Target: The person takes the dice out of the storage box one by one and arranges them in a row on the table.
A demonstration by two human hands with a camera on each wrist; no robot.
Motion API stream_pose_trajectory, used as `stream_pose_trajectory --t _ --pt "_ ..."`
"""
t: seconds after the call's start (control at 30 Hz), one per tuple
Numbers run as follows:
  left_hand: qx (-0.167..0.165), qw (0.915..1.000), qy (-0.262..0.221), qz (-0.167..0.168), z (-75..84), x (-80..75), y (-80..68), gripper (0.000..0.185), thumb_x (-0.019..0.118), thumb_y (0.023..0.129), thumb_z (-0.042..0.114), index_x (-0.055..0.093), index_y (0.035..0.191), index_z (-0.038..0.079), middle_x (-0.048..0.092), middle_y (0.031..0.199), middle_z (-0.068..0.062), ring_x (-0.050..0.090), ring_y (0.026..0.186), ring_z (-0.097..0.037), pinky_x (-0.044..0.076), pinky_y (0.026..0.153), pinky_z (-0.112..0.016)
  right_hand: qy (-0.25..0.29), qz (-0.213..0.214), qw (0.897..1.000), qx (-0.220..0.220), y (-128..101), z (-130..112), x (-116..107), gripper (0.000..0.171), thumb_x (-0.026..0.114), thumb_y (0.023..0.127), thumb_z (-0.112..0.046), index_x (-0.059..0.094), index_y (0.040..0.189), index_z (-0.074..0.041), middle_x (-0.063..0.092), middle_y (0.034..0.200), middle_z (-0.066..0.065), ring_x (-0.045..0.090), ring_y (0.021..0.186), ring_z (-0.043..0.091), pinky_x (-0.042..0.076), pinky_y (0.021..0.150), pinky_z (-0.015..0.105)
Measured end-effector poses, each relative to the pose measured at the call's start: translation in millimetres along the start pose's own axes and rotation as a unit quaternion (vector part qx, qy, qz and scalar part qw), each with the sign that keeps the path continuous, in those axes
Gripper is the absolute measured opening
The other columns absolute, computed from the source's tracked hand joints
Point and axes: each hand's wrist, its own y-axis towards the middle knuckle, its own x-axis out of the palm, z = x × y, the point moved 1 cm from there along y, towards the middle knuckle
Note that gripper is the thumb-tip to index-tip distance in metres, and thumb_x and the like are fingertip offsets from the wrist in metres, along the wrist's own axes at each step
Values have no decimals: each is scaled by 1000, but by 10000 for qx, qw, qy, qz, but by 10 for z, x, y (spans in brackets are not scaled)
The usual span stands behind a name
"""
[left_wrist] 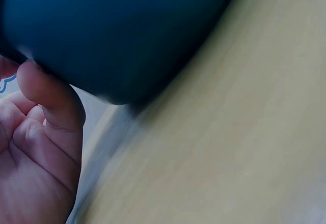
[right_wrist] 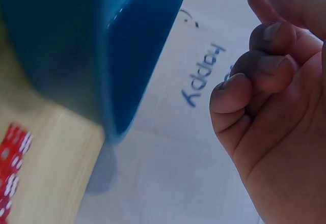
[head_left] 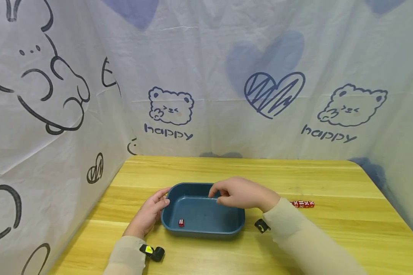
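A dark teal tray (head_left: 206,232) with rounded corners stands on the table, and one red die (head_left: 181,222) lies on its floor near the front left. My left hand (head_left: 149,214) holds the tray's left wall, thumb at the rim; in the left wrist view the thumb (left_wrist: 48,94) meets the tray's wall. Over the right part of the tray hovers my right hand (head_left: 241,193), index finger and thumb apart. Nothing shows between them. Its other fingers (right_wrist: 254,76) are loosely bent in the right wrist view.
A row of red dice (head_left: 303,204) sits on the wooden table (head_left: 347,229), right of the tray and partly behind my right forearm. White printed cloth (head_left: 210,76) hangs behind the table and at its sides.
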Motion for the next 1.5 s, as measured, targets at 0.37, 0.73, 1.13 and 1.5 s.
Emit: stream_pose_trajectory --t 0.37,0.73,1.13,1.5 --pt "-1 9999 -88 -96 -16 3 11 54 52 104 10 34 155 0 57 123 -14 63 100 -16 57 83 -30 -321 -469 9971 -508 440 -232 163 25 66 99 -23 69 123 -30 54 70 -8 49 60 8 42 59 25" --pt "101 9996 14 -261 -13 -6 41 56 54 105 14 32 155 0 57 117 -11 64 99 -17 58 83 -33 -189 -743 9936 -831 771 -178 379 29 67 97 -17 70 124 -25 55 73 -8 49 63 7 42 60 23" --pt "89 9997 -46 -225 2 -8 22 54 50 105 8 33 155 -1 54 122 -21 64 100 -17 58 81 -32 -72 -1616 9841 -731 978 15 808 35 70 94 -18 67 126 -32 58 75 -8 53 66 5 45 61 21" --pt "138 9996 -40 -248 -17 -24 12 53 50 105 7 33 154 -3 53 126 -26 63 105 -20 57 84 -31 184 -1915 9781 -790 953 -3 925 43 67 95 -15 64 134 -33 57 76 -8 52 65 5 44 61 21"
